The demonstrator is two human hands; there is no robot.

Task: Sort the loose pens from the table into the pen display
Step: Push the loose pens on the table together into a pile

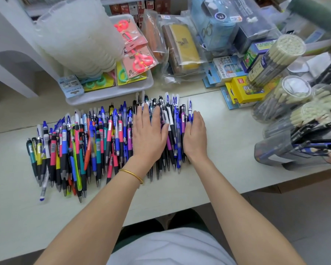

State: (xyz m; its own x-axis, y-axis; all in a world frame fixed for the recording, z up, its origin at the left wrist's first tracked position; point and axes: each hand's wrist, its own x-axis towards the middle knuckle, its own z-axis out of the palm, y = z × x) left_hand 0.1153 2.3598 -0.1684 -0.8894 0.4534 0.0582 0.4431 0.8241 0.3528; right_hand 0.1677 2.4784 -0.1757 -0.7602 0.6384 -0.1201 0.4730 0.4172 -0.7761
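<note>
Pale tabletop [227, 150] fills mid-frame, with loose pens [80, 146] heaped left of centre and the pen display [271, 148] at the right edge. Flat on the heap lies the left hand [149, 136], fingers straight; the right hand [196, 134], fingers straight and together, presses its right side.

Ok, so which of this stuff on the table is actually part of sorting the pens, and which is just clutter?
For the job: loose pens, left hand flat on them, right hand against their edge, clear pen holders on the right, probably the display.
Just lying about: scissors tray, yellow box, bagged pencil cases.
</note>
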